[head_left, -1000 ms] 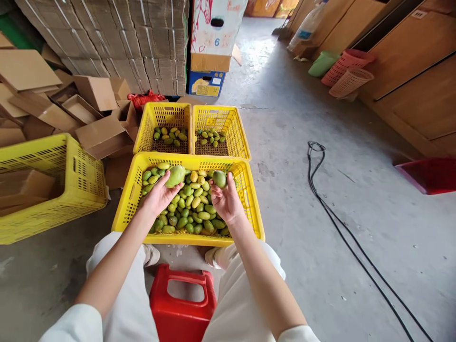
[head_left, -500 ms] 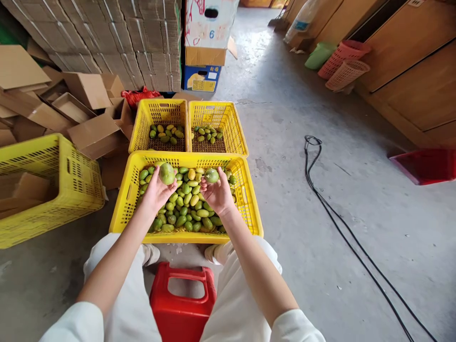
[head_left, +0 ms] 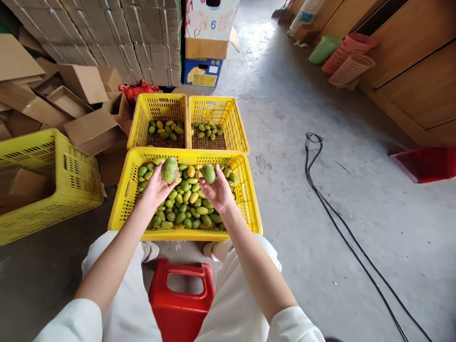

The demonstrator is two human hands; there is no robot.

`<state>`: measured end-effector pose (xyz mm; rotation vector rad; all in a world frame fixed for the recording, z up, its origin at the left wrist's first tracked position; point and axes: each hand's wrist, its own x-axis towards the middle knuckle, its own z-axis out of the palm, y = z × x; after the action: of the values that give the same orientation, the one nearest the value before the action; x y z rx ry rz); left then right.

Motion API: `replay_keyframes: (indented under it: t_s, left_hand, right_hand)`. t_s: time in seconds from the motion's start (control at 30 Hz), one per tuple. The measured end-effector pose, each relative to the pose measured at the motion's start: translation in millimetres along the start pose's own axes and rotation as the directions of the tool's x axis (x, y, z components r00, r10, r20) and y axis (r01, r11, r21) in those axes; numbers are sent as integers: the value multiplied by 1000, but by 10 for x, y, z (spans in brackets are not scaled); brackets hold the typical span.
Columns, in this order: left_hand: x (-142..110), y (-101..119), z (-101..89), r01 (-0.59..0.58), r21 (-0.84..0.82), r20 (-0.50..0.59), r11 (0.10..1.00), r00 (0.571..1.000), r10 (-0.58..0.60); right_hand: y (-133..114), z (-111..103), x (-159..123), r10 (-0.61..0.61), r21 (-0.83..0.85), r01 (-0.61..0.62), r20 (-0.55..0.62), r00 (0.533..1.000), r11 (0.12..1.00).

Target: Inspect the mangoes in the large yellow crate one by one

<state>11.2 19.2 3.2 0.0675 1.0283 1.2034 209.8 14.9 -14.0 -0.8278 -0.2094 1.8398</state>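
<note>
My left hand holds a green mango with a paler patch, fingers curled round its lower side. In my right hand is a second, smaller-looking green mango, gripped between thumb and fingers. Both hands are held above a large yellow crate full of green and yellowish mangoes. Directly behind it stand two more yellow crates, a left one and a right one, each with several mangoes on its bottom.
A red plastic stool stands between my legs. To the left are a yellow crate with cardboard in it and a heap of cardboard boxes. A black cable lies on the floor at right, near a red container.
Both mangoes have been turned in my hands, so that other sides of them show. My hands stay over the large crate. The view has shifted slightly.
</note>
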Motion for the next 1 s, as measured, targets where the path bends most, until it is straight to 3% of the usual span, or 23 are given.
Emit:
replay_keyframes:
  t_s: [0.17, 0.43, 0.57, 0.7, 1.0]
  left_hand:
    - [-30, 17, 43, -9, -88, -53, 996, 999, 5]
    - [-28, -3, 33, -8, -88, -101, 996, 995, -1]
    - [-74, 28, 80, 48, -135, -89, 990, 994, -61]
    - [-104, 67, 148, 47, -204, -148, 978, 986, -78]
    - [-105, -2, 144, 128, -27, -114, 991, 985, -130]
  right_hand:
    - [13, -59, 44, -67, 81, 71, -53, 996, 994]
    - [77, -131, 115, -75, 142, 85, -79, 994, 986]
    - [105, -176, 145, -113, 134, 123, -82, 990, 983]
    - [88, -225, 143, -96, 180, 116, -117, 988, 977]
    - [-7, -65, 26, 14, 228, 11, -110, 994, 974]
